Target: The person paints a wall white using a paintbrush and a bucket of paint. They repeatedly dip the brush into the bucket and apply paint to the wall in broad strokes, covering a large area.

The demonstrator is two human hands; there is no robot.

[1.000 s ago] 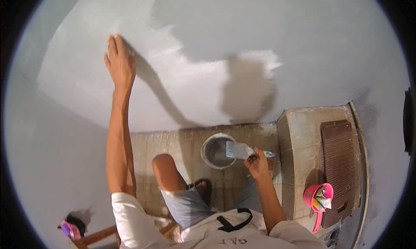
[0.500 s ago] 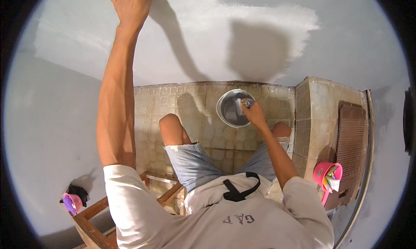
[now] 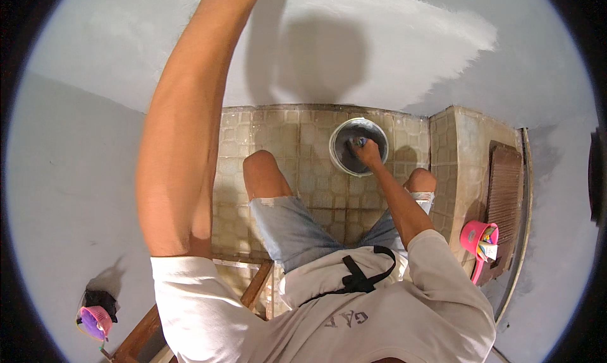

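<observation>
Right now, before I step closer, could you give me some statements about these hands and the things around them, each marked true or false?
1. The right hand is at the bucket, gripping a paintbrush. True; only its handle end shows.
2. Both hands show in full. False: the left forearm runs up toward the picture's top edge, and no left fingers show.
3. The pink dipper is to the right of the bucket. True.
4. The pink dipper is empty. False: small colourful items show in it.
5. The wall is one even shade. False: a lighter, ragged-edged patch stands out.
6. The floor is tiled. True.
</observation>
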